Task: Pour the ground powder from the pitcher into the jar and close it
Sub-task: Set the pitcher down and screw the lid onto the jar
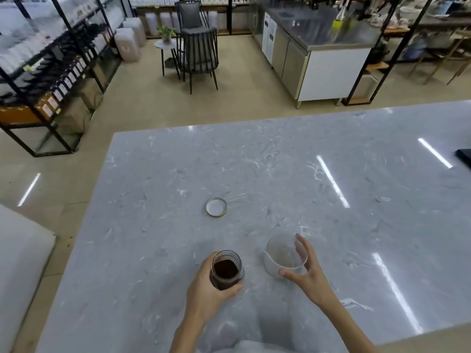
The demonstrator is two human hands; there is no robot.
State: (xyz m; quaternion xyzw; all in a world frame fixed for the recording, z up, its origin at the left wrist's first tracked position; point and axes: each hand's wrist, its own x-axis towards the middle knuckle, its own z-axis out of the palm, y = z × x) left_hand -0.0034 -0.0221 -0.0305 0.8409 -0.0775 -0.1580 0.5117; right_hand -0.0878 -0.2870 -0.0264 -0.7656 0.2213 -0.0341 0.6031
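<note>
A glass jar (226, 270) holding dark brown ground powder stands open on the grey marble table (254, 169), near its front edge. My left hand (206, 284) is wrapped around the jar's side. To the right stands a clear glass pitcher (280, 253), upright, with only a faint brown film inside. My right hand (308, 271) spans its right rim, thumb on the near edge and fingertips on the far edge. The jar's round metal lid (216, 207) lies upside down on the table, farther away and apart from both hands.
A dark flat object (465, 157) pokes in at the table's right edge. Beyond the table are a black chair (198, 54), a small round side table (165, 45), stocked shelves (51, 72) on the left and a steel counter (318, 47) at the right.
</note>
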